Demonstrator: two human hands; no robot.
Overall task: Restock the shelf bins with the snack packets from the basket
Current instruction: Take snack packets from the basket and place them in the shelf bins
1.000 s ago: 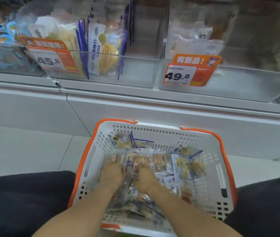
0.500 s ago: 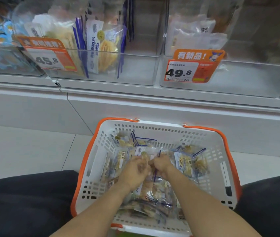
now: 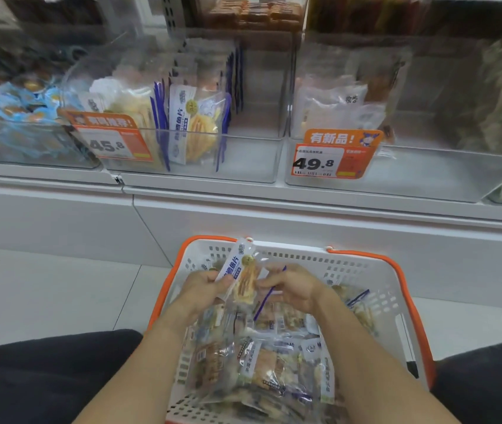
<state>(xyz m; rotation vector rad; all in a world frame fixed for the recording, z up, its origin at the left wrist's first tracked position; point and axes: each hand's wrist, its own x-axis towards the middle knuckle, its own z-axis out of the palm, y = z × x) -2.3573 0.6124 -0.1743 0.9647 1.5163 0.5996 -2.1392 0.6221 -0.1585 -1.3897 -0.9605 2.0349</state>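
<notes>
I see left hand (image 3: pixel 205 284) and right hand (image 3: pixel 292 289) pinching a light, crinkly clear snack packet (image 3: pixel 243 278) by its edges above the near white-orange plastic basket (image 3: pixel 396 289).

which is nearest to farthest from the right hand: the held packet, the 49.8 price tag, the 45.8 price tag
1. The held packet, touching the right hand and also gripped by the left hand.
2. The 49.8 price tag, on the bin above, slightly right.
3. The 45.8 price tag, up on the far left bin.
</notes>
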